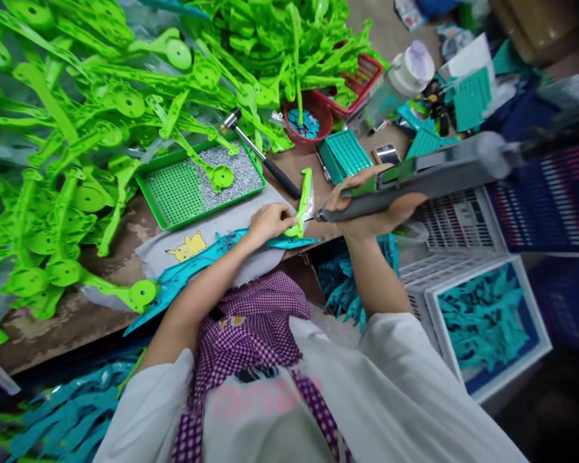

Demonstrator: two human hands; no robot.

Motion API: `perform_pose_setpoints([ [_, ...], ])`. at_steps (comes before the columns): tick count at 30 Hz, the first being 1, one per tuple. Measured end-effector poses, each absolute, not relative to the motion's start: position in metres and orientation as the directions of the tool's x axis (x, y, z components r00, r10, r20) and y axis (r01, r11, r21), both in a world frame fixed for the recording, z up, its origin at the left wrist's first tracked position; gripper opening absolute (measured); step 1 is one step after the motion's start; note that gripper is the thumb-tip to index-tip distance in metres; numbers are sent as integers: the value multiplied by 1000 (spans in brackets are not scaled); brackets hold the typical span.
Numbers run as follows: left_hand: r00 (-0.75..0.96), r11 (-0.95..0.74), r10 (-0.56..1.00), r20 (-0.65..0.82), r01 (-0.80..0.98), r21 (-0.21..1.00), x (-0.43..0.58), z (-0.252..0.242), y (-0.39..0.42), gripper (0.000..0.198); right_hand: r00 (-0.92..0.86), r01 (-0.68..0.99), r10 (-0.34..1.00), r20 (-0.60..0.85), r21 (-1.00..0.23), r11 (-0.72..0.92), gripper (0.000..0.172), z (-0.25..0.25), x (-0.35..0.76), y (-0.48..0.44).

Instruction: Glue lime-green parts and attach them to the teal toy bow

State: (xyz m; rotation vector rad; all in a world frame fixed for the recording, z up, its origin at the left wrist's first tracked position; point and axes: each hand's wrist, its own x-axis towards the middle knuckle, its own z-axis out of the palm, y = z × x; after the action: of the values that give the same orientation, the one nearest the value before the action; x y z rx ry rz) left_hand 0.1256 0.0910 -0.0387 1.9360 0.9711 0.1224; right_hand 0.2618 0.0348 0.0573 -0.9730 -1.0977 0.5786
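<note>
My left hand (269,222) is closed on a small green plastic part (303,200), holding it down on a teal plastic piece (207,260) that lies across a grey cloth (207,239) with a yellow cartoon print. My right hand (374,215) grips a grey powered screwdriver (429,177). Its tip touches the green part beside my left fingers.
A green tray (178,193) of small screws sits behind the cloth, with a hammer (260,153) next to it. Heaps of green plastic parts (77,128) cover the bench's left and back. Red baskets (361,76), teal boxes (345,154), a phone (386,153). A white crate (487,321) of teal parts stands at right.
</note>
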Motion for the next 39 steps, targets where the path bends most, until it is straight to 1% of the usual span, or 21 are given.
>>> perform_pose_setpoints([
  [3, 682, -255, 678, -274, 568, 782, 126, -41, 91, 15, 436, 40, 793, 426, -889, 455, 64, 48, 258, 30],
  [8, 675, -258, 684, -277, 579, 774, 126, -40, 91, 15, 481, 65, 813, 328, -938, 339, 71, 39, 260, 21],
  [10, 670, -255, 684, -289, 591, 765, 126, -38, 91, 15, 480, 42, 808, 343, -929, 369, 68, 36, 259, 18],
  [13, 665, -247, 683, -304, 601, 760, 127, -35, 91, 17, 516, 16, 760, 395, -891, 453, 60, 35, 255, 16],
  [16, 666, -242, 679, -309, 600, 762, 128, -34, 92, 17, 541, 20, 740, 399, -886, 463, 59, 34, 250, 17],
  [18, 669, -242, 676, -309, 597, 765, 127, -34, 91, 16, 531, 14, 761, 373, -902, 432, 62, 33, 249, 17],
  [23, 672, -249, 683, -288, 585, 772, 127, -36, 91, 14, 524, -48, 829, 196, -965, 259, 75, 24, 250, 13],
  [25, 671, -255, 685, -283, 586, 769, 127, -36, 91, 15, 514, -56, 842, 164, -973, 224, 78, 21, 252, 11],
  [30, 662, -249, 686, -302, 604, 757, 127, -36, 91, 17, 494, -41, 858, 142, -982, 186, 81, 11, 255, 5],
  [34, 673, -265, 688, -274, 583, 768, 126, -38, 90, 16, 471, -47, 875, 111, -988, 150, 80, 5, 254, 3],
  [39, 683, -276, 684, -256, 568, 776, 125, -38, 88, 16, 479, -67, 865, 152, -976, 209, 73, 6, 249, 9],
])
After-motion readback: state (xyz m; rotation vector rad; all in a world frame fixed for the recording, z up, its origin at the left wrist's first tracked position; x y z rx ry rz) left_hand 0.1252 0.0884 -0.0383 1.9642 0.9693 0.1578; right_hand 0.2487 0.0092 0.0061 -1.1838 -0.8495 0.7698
